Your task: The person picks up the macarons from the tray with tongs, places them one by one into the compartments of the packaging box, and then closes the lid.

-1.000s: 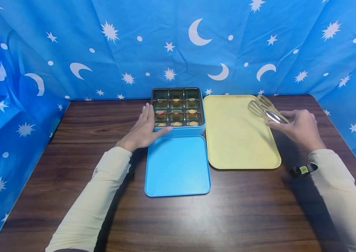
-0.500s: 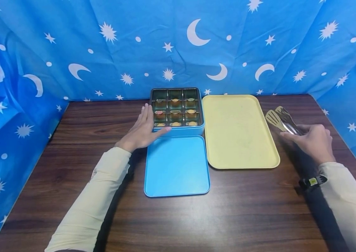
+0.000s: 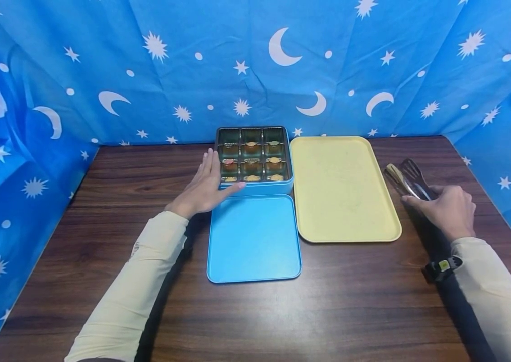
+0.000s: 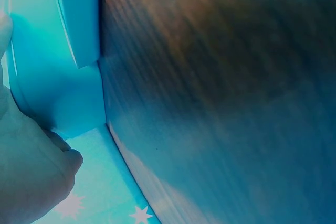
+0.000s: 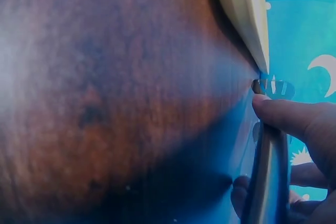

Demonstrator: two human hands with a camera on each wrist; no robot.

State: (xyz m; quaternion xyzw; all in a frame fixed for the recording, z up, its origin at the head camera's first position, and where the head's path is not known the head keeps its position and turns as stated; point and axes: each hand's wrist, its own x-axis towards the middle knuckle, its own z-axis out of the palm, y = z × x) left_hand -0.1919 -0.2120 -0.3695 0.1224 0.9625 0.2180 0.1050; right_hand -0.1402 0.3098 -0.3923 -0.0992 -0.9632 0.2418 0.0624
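My left hand [image 3: 201, 186] lies against the left side of a light blue tin [image 3: 269, 188], fingers straight and thumb along its front wall. A dark divider insert [image 3: 252, 131] splits the tin into several compartments, with small yellow, green and pink pieces showing inside. To the right of the yellow tray, my right hand [image 3: 452, 211] grips metal tongs [image 3: 413, 187] between thumb and fingers. Their slotted ends point away from me, spread apart, low over the wooden table. The handle [image 5: 268, 166] fills part of the right wrist view.
A pale yellow tray [image 3: 346, 191] stands right of the tin, between the two hands. In front of the tin lies a flat blue lid [image 3: 255, 241]. A blue cloth [image 3: 237, 65] with stars and moons hangs behind the dark wooden table [image 3: 337, 306].
My right hand has carried the tongs from over the tray's right edge to the right and down, close to the table beside the tray. The left hand has stayed at the tin.
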